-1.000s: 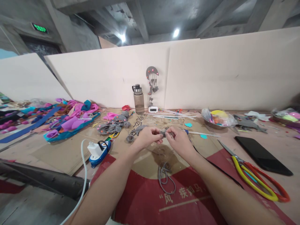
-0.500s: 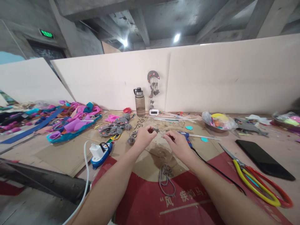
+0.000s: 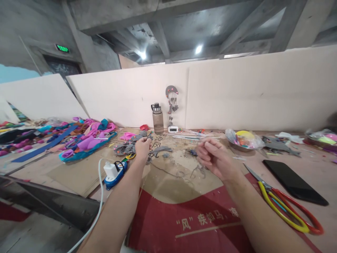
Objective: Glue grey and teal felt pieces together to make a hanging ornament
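Observation:
My left hand [image 3: 143, 147] is stretched forward over the cardboard, fingers pinched shut beside a heap of grey felt pieces [image 3: 125, 148]. My right hand [image 3: 212, 157] is raised at the right with its fingers curled shut. A thin grey cord [image 3: 181, 173] runs slack across the cardboard between the two hands, with small loops under the right hand. Each hand seems to pinch an end of it, though the grip itself is too small to see clearly. A blue glue gun [image 3: 193, 153] lies just left of my right hand.
A water bottle [image 3: 157, 118], a grey hanging ornament [image 3: 171, 95] and a white clock [image 3: 173, 129] stand at the back wall. Yellow and red scissors [image 3: 288, 210] and a black phone [image 3: 295, 182] lie at the right. A plugged power strip [image 3: 114, 170] and coloured felt [image 3: 86, 137] lie at the left.
My hands have drawn apart, the left forward and left, the right up and right. The cord loop that lay on the red cardboard has been pulled up and stretched out.

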Demonstrator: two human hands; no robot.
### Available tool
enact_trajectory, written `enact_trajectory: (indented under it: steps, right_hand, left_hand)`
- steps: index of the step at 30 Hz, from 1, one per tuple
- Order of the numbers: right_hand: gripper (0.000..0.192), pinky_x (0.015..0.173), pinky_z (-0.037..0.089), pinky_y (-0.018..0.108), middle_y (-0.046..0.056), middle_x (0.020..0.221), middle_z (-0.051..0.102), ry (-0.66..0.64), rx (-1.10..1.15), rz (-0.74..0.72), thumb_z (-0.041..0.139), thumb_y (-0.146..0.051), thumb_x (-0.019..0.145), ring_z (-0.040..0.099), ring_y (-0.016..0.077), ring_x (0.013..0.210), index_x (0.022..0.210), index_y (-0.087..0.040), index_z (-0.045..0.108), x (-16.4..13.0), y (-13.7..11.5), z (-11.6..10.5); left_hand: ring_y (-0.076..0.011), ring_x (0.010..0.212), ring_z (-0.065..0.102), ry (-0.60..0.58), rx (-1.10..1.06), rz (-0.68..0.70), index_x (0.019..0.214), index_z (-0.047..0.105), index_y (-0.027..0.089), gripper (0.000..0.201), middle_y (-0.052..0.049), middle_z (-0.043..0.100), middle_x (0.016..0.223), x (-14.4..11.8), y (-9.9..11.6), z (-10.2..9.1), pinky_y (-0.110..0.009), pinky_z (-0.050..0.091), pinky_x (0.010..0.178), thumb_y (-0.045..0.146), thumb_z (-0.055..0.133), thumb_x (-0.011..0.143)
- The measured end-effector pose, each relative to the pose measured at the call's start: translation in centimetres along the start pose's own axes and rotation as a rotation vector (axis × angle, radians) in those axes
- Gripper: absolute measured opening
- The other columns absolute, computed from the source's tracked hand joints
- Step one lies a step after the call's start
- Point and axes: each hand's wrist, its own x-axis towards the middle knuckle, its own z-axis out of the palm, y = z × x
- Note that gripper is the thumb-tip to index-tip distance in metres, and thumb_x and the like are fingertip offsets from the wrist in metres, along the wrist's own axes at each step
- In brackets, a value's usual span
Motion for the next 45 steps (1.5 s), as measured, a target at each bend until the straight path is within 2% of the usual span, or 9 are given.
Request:
enact_trajectory:
  steps: [6, 10, 13, 16, 19, 24, 28, 32, 45]
  right_hand:
    - [0.013, 0.041, 0.023, 0.019, -0.004, 0.059, 0.040, -0.310, -0.061, 0.020, 0.063, -0.037, 0.081, 0.029, 0.0070, 0.048, 0.079, -0.025, 0.066, -1.4, -1.0, 0.3]
    - [0.015, 0.064, 0.042, 0.027, 0.001, 0.076, 0.063, -0.558, -0.795, 0.153, 0.059, -0.032, 0.083, 0.054, 0.0131, 0.068, 0.082, -0.023, 0.070, -0.9, 1.4, 1.2]
    - [0.016, 0.071, 0.041, 0.030, 0.002, 0.080, 0.066, -0.294, -1.133, 0.027, 0.055, -0.030, 0.084, 0.057, 0.0163, 0.077, 0.080, -0.021, 0.068, -0.1, 3.4, 1.2]
    - [0.018, 0.072, 0.043, 0.030, 0.003, 0.087, 0.066, 0.029, -1.089, -0.047, 0.050, -0.030, 0.086, 0.058, 0.0164, 0.078, 0.092, -0.020, 0.063, 0.6, 4.7, 0.4]
    - [0.021, 0.072, 0.045, 0.031, 0.004, 0.088, 0.063, 0.207, -1.022, -0.086, 0.050, -0.031, 0.084, 0.057, 0.0165, 0.078, 0.100, -0.019, 0.057, 1.2, 5.7, -0.6]
    - [0.031, 0.076, 0.047, 0.034, 0.004, 0.092, 0.059, 0.273, -0.866, -0.061, 0.055, -0.036, 0.082, 0.057, 0.0159, 0.080, 0.107, -0.019, 0.051, 1.6, 7.3, -1.2]
    - [0.048, 0.074, 0.049, 0.034, 0.002, 0.093, 0.062, 0.275, -0.532, 0.097, 0.065, -0.042, 0.074, 0.061, 0.0152, 0.080, 0.113, -0.022, 0.044, 1.7, 8.4, -0.7]
    - [0.046, 0.073, 0.050, 0.033, -0.003, 0.077, 0.062, 0.269, -0.260, 0.213, 0.072, -0.041, 0.068, 0.060, 0.0119, 0.067, 0.101, -0.022, 0.047, 1.9, 8.4, -0.3]
    - [0.025, 0.059, 0.043, 0.027, -0.004, 0.066, 0.054, 0.404, -0.331, 0.170, 0.067, -0.037, 0.064, 0.045, 0.0087, 0.055, 0.079, -0.019, 0.060, 2.2, 7.4, -1.0]
  left_hand:
    - [-0.0088, 0.052, 0.053, 0.013, -0.132, -0.045, 0.069, 0.054, 0.015, 0.013, 0.001, 0.058, 0.063, 0.1, 0.1, -0.1, -0.019, 0.042, 0.045, 0.025, 0.054, 0.061]
    - [-0.0080, 0.050, 0.053, -0.113, -0.172, -0.063, 0.068, 0.053, 0.015, 0.010, -0.001, 0.062, 0.066, -1.1, 0.6, 0.8, -0.018, 0.039, 0.043, 0.022, 0.054, 0.060]
    - [-0.0068, 0.045, 0.051, -0.318, -0.176, -0.065, 0.070, 0.054, 0.015, 0.010, -0.001, 0.064, 0.067, -2.9, 1.3, 1.9, -0.018, 0.038, 0.041, 0.021, 0.057, 0.063]
    - [-0.0075, 0.044, 0.051, -0.520, -0.160, -0.086, 0.073, 0.057, 0.014, 0.015, 0.000, 0.062, 0.061, -5.0, 2.1, 3.0, -0.019, 0.041, 0.043, 0.026, 0.062, 0.066]
    - [-0.0100, 0.053, 0.058, -0.652, -0.209, -0.130, 0.077, 0.058, 0.014, 0.020, -0.004, 0.067, 0.074, -6.6, 2.6, 3.8, -0.021, 0.045, 0.046, 0.030, 0.066, 0.068]
    - [-0.0093, 0.051, 0.055, -0.713, -0.151, -0.099, 0.072, 0.057, 0.014, 0.020, 0.000, 0.060, 0.062, -8.2, 3.2, 4.3, -0.022, 0.046, 0.050, 0.031, 0.067, 0.069]
    - [-0.0086, 0.048, 0.050, -0.573, 0.094, 0.126, 0.069, 0.059, 0.015, 0.014, 0.002, 0.057, 0.058, -8.8, 3.8, 4.3, -0.022, 0.041, 0.050, 0.028, 0.064, 0.070]
    - [-0.0099, 0.054, 0.051, -0.454, 0.214, 0.291, 0.069, 0.063, 0.016, 0.009, 0.000, 0.061, 0.062, -9.1, 4.3, 4.2, -0.022, 0.039, 0.053, 0.025, 0.063, 0.069]
    - [-0.0080, 0.045, 0.041, -0.616, 0.052, 0.080, 0.076, 0.061, 0.016, 0.017, 0.005, 0.048, 0.051, -9.2, 4.4, 4.3, -0.022, 0.034, 0.048, 0.033, 0.062, 0.073]
